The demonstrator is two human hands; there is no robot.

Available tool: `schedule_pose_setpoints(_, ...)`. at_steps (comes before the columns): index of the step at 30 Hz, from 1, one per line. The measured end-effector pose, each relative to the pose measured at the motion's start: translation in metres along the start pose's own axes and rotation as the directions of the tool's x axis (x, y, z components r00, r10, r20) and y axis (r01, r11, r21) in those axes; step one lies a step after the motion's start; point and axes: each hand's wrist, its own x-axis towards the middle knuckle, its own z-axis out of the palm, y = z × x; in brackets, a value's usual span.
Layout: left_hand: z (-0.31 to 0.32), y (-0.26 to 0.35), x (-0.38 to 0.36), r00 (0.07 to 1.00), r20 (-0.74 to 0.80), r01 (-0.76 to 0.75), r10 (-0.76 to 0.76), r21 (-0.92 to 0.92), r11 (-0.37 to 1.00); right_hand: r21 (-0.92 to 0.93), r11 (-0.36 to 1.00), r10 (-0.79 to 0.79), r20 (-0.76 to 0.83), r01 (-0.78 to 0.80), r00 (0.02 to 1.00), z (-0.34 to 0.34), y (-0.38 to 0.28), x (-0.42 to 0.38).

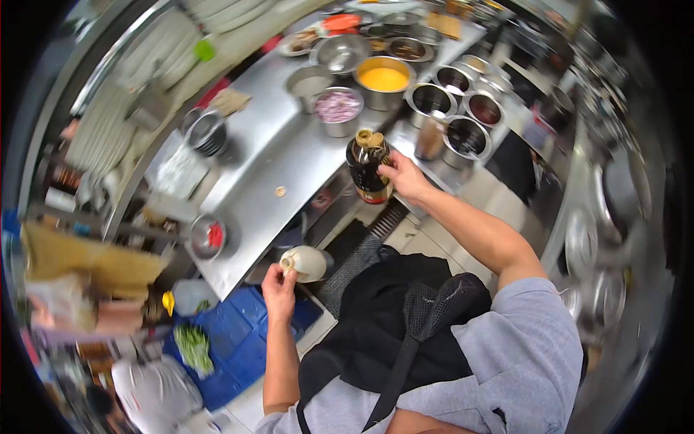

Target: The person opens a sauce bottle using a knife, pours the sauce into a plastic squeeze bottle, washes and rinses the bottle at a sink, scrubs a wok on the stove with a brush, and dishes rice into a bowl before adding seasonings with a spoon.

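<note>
My right hand (406, 178) is closed on a dark sauce bottle (366, 160), with a brown top and a red and gold label near its base. The bottle is held beside the front edge of the steel counter (271, 170). Lower and to the left, my left hand (278, 291) has its fingers closed at the neck of a cream-coloured jug (309, 263), whose open-looking mouth faces my fingers. A small round pale piece (280, 192) lies on the counter, possibly a cap.
Bowls of chopped pinkish food (338, 105) and yellow liquid (384, 75) stand on the counter. Right of them are several steel pots of dark sauces (466, 136). Stacked plates (108, 134) fill the left shelf. Greens (194, 349) lie by a blue surface (235, 340), near another person (155, 394).
</note>
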Motion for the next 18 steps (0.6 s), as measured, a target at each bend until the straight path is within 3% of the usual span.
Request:
schedule_pose_setpoints(2, -0.001, -0.011, 0.004, 0.994, 0.108, -0.014, 0.018, -0.04, 0.999, -0.051, 0.993, 0.098, -0.087, -0.103, 0.991, -0.038, -0.026, -0.072)
schedule_pose_setpoints(4, 0.005, -0.028, 0.008, 0.979, 0.204, 0.008, 0.004, -0.058, 0.998, 0.001, 0.994, 0.109, -0.23, -0.112, 0.967, -0.077, -0.013, -0.135)
schedule_pose_setpoints(6, 0.017, -0.039, 0.012, 0.949, 0.312, 0.019, -0.039, 0.066, 0.998, 0.041, 0.986, 0.163, -0.346, -0.159, 0.924, -0.112, -0.034, -0.203)
schedule_pose_setpoints(8, 0.043, -0.038, 0.013, 0.914, 0.4, 0.051, -0.072, 0.063, 0.997, 0.007, 0.983, 0.162, -0.484, -0.181, 0.86, -0.149, -0.037, -0.262)
schedule_pose_setpoints(10, 0.074, -0.032, 0.015, 0.866, 0.497, 0.015, -0.057, 0.089, 0.996, -0.177, 0.961, 0.068, -0.595, -0.213, 0.801, -0.184, -0.038, -0.317)
schedule_pose_setpoints(12, 0.112, -0.024, 0.017, 0.816, 0.572, 0.068, -0.082, 0.045, 0.997, -0.212, 0.955, -0.003, -0.704, -0.206, 0.71, -0.207, -0.053, -0.368)
schedule_pose_setpoints(16, 0.219, 0.0, 0.03, 0.634, 0.773, -0.106, -0.022, 0.115, 0.988, -0.242, 0.944, -0.117, -0.88, -0.225, 0.46, -0.254, -0.05, -0.461)
schedule_pose_setpoints(17, 0.255, 0.017, 0.024, 0.576, 0.817, -0.107, -0.018, 0.097, 0.99, -0.17, 0.975, -0.101, -0.91, -0.141, 0.402, -0.255, -0.063, -0.477)
schedule_pose_setpoints(18, 0.29, 0.036, 0.016, 0.535, 0.845, -0.2, -0.012, 0.14, 0.97, -0.122, 0.973, -0.049, -0.937, -0.195, 0.346, -0.258, -0.075, -0.496)
